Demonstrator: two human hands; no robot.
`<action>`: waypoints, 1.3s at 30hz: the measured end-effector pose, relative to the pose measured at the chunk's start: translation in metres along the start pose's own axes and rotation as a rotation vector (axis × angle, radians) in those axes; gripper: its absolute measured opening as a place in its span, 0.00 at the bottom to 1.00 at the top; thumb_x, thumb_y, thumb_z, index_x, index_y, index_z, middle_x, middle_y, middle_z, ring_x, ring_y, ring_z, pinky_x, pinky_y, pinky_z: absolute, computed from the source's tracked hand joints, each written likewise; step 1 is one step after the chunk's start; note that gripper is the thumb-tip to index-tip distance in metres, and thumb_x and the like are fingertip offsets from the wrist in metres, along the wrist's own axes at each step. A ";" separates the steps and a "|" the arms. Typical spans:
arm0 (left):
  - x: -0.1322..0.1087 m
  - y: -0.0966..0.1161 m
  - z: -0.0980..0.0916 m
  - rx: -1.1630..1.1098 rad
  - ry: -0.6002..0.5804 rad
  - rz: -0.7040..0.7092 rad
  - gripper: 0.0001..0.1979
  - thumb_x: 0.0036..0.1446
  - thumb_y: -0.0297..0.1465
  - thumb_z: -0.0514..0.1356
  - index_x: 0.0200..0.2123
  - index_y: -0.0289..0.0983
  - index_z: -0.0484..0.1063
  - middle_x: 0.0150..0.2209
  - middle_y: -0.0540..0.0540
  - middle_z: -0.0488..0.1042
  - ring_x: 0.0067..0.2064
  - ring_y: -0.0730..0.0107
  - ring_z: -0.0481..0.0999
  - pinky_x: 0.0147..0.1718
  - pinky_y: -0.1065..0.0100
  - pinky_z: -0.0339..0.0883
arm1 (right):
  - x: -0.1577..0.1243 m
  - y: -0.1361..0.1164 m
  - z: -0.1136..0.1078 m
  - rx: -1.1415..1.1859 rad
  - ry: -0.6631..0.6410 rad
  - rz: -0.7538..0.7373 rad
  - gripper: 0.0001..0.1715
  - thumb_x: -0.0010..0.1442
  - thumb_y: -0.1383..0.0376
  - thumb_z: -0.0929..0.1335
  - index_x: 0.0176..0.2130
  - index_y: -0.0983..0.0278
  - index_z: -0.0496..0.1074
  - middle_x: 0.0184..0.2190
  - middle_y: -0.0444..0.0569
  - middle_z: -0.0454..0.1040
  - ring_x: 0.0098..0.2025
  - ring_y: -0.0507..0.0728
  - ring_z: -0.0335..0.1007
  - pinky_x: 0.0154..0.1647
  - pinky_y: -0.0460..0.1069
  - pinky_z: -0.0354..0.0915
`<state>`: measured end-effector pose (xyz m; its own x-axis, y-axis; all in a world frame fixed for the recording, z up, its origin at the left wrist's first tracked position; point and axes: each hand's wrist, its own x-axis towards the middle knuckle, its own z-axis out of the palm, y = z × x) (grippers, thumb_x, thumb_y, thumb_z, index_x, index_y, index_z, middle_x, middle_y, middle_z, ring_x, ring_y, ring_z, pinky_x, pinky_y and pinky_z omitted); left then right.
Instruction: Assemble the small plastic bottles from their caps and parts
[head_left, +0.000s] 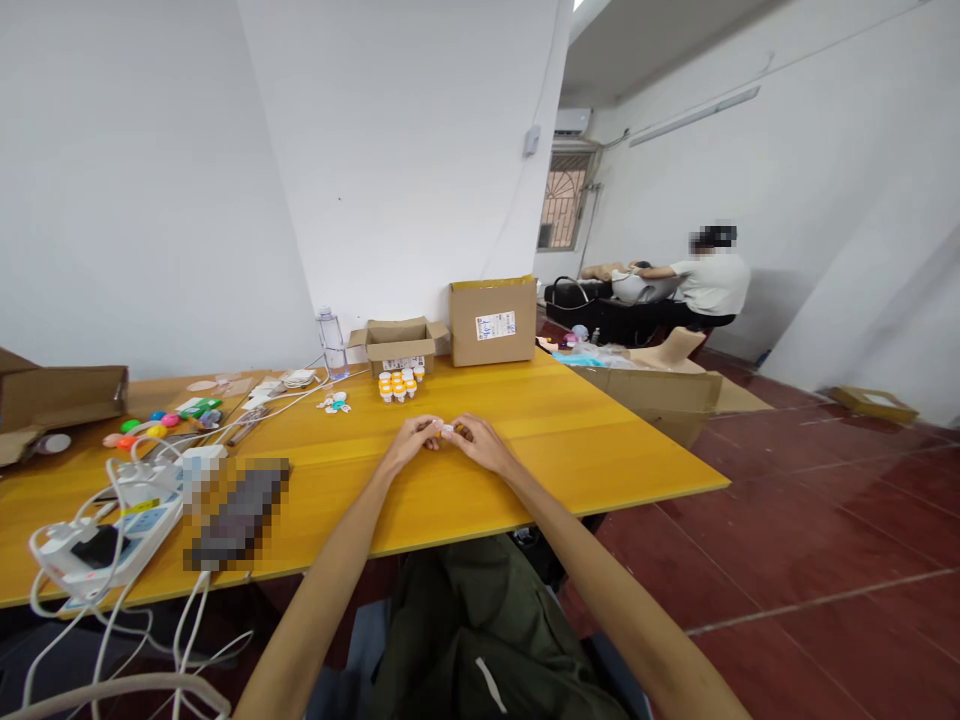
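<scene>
My left hand point(413, 441) and my right hand point(480, 443) meet above the yellow table point(510, 490), fingers bent inward. Between their fingertips is a small white plastic piece point(448, 430) with a hint of orange; the fingers cover most of it, so its exact kind is unclear. Both hands appear closed on it. Beyond my left hand stands a tight group of small white pieces with orange bands point(398, 386). To the left of that group lie several loose white and teal bits point(335, 402).
An open cardboard box point(401, 350) and a taped carton point(493, 335) stand at the back. Left are a water bottle point(331, 342), a power strip point(131, 550) with tangled cables, a blurred dark device point(244, 515) and coloured balls point(157, 431). A person point(712, 280) sits far right.
</scene>
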<state>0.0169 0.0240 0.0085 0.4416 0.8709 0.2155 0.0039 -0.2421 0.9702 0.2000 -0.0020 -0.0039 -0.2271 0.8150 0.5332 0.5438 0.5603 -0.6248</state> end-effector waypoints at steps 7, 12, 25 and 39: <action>0.001 -0.001 -0.001 0.019 0.004 -0.018 0.19 0.51 0.47 0.66 0.33 0.35 0.77 0.21 0.50 0.74 0.24 0.71 0.73 0.28 0.70 0.67 | 0.001 0.000 0.000 0.028 -0.013 0.022 0.19 0.60 0.48 0.68 0.32 0.61 0.71 0.29 0.46 0.73 0.31 0.55 0.68 0.36 0.49 0.65; 0.000 0.001 0.000 0.013 0.007 -0.015 0.20 0.51 0.47 0.67 0.34 0.35 0.78 0.22 0.50 0.75 0.25 0.71 0.74 0.29 0.70 0.67 | -0.001 -0.003 -0.001 0.101 -0.062 0.122 0.17 0.54 0.54 0.72 0.39 0.59 0.68 0.27 0.40 0.71 0.27 0.54 0.66 0.32 0.49 0.63; 0.000 0.001 0.001 0.014 0.009 -0.009 0.20 0.51 0.48 0.67 0.34 0.35 0.78 0.23 0.49 0.75 0.24 0.72 0.73 0.29 0.70 0.68 | -0.001 -0.001 0.000 0.058 -0.033 0.018 0.10 0.59 0.56 0.70 0.35 0.60 0.68 0.33 0.44 0.72 0.32 0.54 0.68 0.38 0.49 0.65; 0.000 0.001 0.001 0.006 0.004 -0.017 0.19 0.51 0.47 0.67 0.33 0.35 0.78 0.21 0.50 0.74 0.24 0.72 0.72 0.28 0.70 0.67 | -0.002 0.001 0.001 0.070 -0.047 0.085 0.16 0.57 0.53 0.70 0.41 0.59 0.68 0.29 0.40 0.71 0.29 0.54 0.67 0.33 0.48 0.64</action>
<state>0.0175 0.0234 0.0097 0.4374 0.8769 0.1991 0.0171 -0.2295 0.9732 0.1998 -0.0031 -0.0061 -0.2210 0.8652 0.4501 0.5055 0.4963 -0.7058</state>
